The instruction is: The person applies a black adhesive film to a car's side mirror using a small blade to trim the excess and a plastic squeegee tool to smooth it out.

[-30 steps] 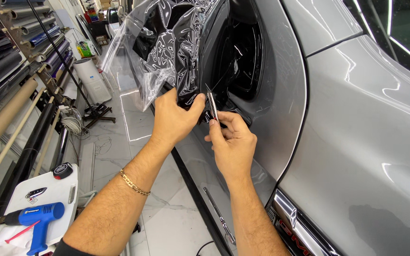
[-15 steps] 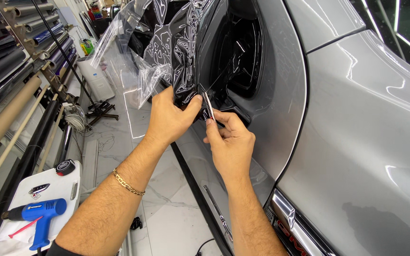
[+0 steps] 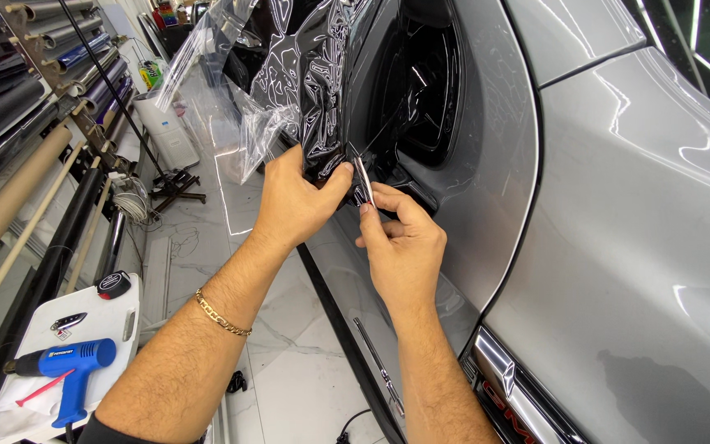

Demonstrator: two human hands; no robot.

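Observation:
My left hand (image 3: 293,201) pinches the lower edge of a glossy black film sheet (image 3: 314,74) that hangs crumpled over the front of a silver car (image 3: 618,247). Just to its right, my right hand (image 3: 404,247) holds a thin strip of that film (image 3: 363,179) upright between thumb and forefinger. Both hands meet below the dark opening (image 3: 421,90) in the car's body. A gold chain bracelet (image 3: 222,314) is on my left wrist. Clear backing plastic (image 3: 207,74) trails off the film to the left.
A white cart (image 3: 117,316) at lower left carries a blue heat gun (image 3: 67,366), a small black tape measure (image 3: 113,284) and a small tool. Rolls of wrap material (image 3: 10,140) fill a rack on the left wall. A black stand (image 3: 176,185) sits on the glossy marble floor.
Both hands have stayed together at the film's lower edge; my right hand's fingers have shifted slightly on the thin strip. The view has drifted a little.

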